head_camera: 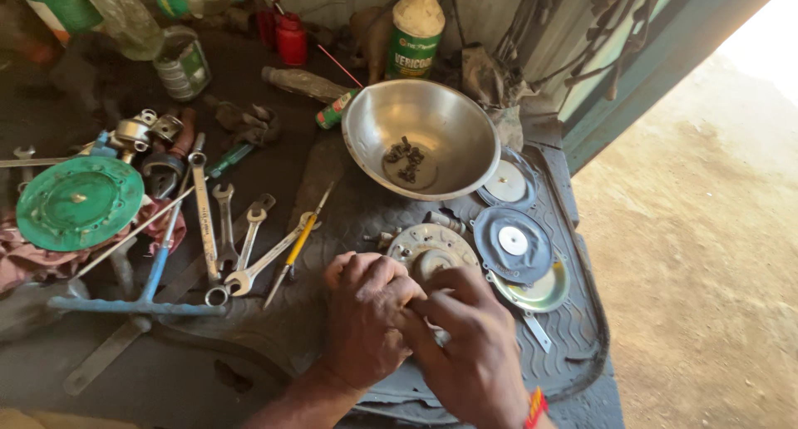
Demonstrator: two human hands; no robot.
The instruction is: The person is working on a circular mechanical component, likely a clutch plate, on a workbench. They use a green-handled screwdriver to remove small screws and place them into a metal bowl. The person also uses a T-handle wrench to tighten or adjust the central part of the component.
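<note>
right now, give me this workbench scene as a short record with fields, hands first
left hand: closed over the near edge of the round metal disc part, fingers curled
right hand: fingers bent, meeting the left hand over the same part; what they pinch is hidden
surface: dark ribbed rubber mat
right of the hands: grey diaphragm lying on a shiny round plate
behind: steel bowl with small dark pieces inside
left: wrenches, yellow-handled screwdriver, green round cover
</note>
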